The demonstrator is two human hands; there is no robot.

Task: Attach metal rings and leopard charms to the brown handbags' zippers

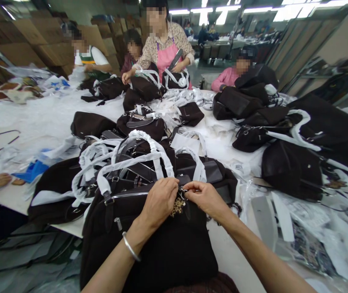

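With right hand (203, 198), pinched a shiny clip (182, 193) by the gold charm (177, 207) on the dark bag (168, 244); with left hand (158, 200), curled close beside it, could not tell its grip.

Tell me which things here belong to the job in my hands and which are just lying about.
Part of the job, apparently:
front dark bag
patterned charm
small metal fitting by left hand and right hand

Just lying about, apparently:
blue piece, left
clear plastic, right
another bag, right
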